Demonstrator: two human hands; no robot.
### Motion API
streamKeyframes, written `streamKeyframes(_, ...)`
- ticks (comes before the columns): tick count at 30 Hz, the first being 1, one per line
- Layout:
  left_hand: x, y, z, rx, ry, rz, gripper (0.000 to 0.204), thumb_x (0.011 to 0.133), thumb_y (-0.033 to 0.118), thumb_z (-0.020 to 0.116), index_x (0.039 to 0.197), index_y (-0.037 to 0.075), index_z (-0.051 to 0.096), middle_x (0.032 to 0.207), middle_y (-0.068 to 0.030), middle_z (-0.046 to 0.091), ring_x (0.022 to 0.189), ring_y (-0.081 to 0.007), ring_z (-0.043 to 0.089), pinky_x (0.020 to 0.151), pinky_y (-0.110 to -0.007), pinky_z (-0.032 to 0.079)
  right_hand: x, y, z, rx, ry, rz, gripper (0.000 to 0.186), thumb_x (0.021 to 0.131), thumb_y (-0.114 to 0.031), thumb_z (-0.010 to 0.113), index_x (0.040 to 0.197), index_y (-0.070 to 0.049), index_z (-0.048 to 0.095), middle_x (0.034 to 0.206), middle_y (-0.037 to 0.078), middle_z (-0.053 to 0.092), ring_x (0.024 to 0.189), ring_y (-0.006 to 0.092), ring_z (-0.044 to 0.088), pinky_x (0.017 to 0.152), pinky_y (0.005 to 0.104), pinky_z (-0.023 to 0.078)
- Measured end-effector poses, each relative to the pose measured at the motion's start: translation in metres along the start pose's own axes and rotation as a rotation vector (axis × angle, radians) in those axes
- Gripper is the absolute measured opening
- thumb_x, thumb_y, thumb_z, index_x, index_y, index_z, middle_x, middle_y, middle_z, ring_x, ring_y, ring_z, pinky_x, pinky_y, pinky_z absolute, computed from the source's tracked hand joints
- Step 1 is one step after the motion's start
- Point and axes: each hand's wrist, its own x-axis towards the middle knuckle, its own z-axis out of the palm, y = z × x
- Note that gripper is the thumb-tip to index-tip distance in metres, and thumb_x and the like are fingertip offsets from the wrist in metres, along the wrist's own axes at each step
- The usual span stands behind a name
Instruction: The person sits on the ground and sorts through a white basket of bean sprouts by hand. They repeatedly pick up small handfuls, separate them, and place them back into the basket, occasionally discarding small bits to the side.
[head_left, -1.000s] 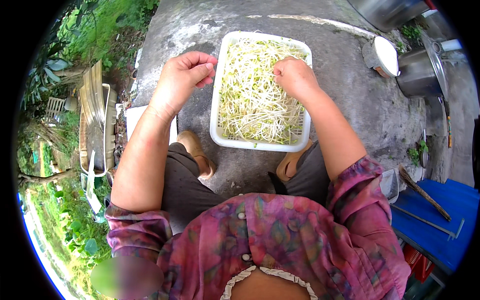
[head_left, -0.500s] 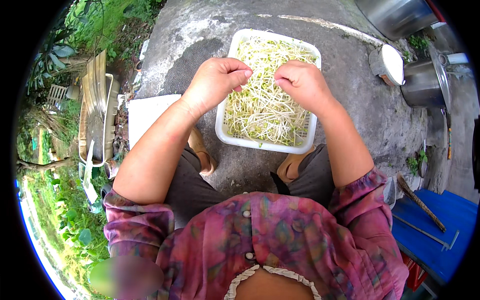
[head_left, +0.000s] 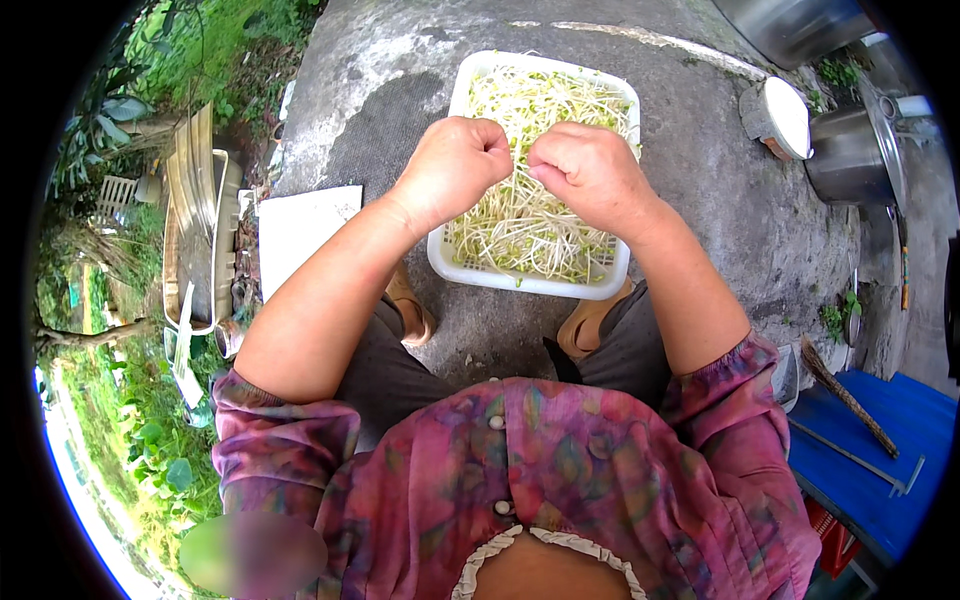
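A white plastic basket [head_left: 522, 284] with slotted sides stands on the ground in front of my feet. Heaped inside it are bean sprouts [head_left: 535, 235], pale stems with yellow-green heads. Above the heap, my left hand [head_left: 456, 168] is closed, thumb against curled fingers. My right hand [head_left: 592, 175] faces it a short way off, its fingers also closed in a pinch. Whatever either hand holds, if anything, is hidden by the fingers.
A white flat board [head_left: 308, 232] lies left of the basket. Off to the right are a white-topped bucket [head_left: 783, 118] and a large metal pot [head_left: 848, 155]. Lower right, a stick [head_left: 848, 397] rests on a blue surface [head_left: 880, 430]. A weathered tub [head_left: 228, 180] stands at far left.
Both hands have come closer together over the sprouts, the left moving right and the right moving left. The left fingers have curled in further.
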Motion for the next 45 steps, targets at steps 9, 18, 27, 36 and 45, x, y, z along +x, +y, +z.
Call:
streamKeyframes(9, 0.008, -0.07, -0.114, -0.167, 0.704, -0.071, 0.018, 0.077, 0.012, 0.059, 0.092, 0.006, 0.067, 0.08, -0.0035, 0.063, 0.069, -0.0088, 0.054, 0.059, -0.026, 0.042, -0.001, 0.032, -0.004, -0.056, 0.097, 0.334, 0.008, 0.079, -0.01, 0.061, 0.084, -0.006, 0.065, 0.081, 0.01, 0.064, 0.074, 0.0264, 0.061, 0.07, 0.0351, 0.05)
streamKeyframes(18, -0.063, -0.182, -0.206, -0.669, 1.139, -0.423, 0.042, 0.082, 0.007, 0.06, 0.123, 0.0, 0.051, 0.117, -0.0139, 0.056, 0.107, -0.0265, 0.055, 0.085, -0.03, 0.049, -0.008, 0.011, -0.001, -0.002, -0.293, 0.413, 0.015, 0.078, -0.014, 0.064, 0.092, -0.006, 0.065, 0.093, 0.011, 0.063, 0.086, 0.0279, 0.06, 0.077, 0.0376, 0.047)
streamKeyframes(27, -0.019, -0.112, -0.156, -0.381, 0.698, -0.191, 0.037, 0.082, 0.012, 0.062, 0.117, 0.001, 0.057, 0.11, -0.0075, 0.06, 0.099, -0.0138, 0.057, 0.083, -0.026, 0.047, -0.009, 0.024, 0.007, -0.186, -0.302, 0.471, 0.005, 0.074, -0.012, 0.061, 0.076, -0.007, 0.062, 0.077, 0.013, 0.061, 0.076, 0.0295, 0.059, 0.069, 0.0404, 0.046)
streamKeyframes(36, -0.011, -0.113, -0.153, -0.327, 0.577, -0.206, 0.034, 0.087, 0.013, 0.056, 0.118, -0.001, 0.055, 0.111, -0.0099, 0.06, 0.099, -0.0174, 0.06, 0.084, -0.027, 0.047, -0.004, 0.018, 0.008, -0.406, -0.508, 0.367, 0.009, 0.076, -0.006, 0.054, 0.075, -0.006, 0.063, 0.079, 0.013, 0.063, 0.077, 0.0288, 0.061, 0.069, 0.0395, 0.047)
streamKeyframes(45, -0.008, -0.113, -0.149, -0.363, 0.543, -0.172, 0.028, 0.085, 0.013, 0.059, 0.11, 0.001, 0.061, 0.1, -0.0081, 0.065, 0.09, -0.0145, 0.062, 0.079, -0.026, 0.048, -0.009, 0.036, -0.013, -0.095, -0.25, 0.71, 0.008, 0.076, -0.011, 0.056, 0.076, -0.008, 0.064, 0.079, 0.014, 0.064, 0.075, 0.0317, 0.062, 0.069, 0.04, 0.048)
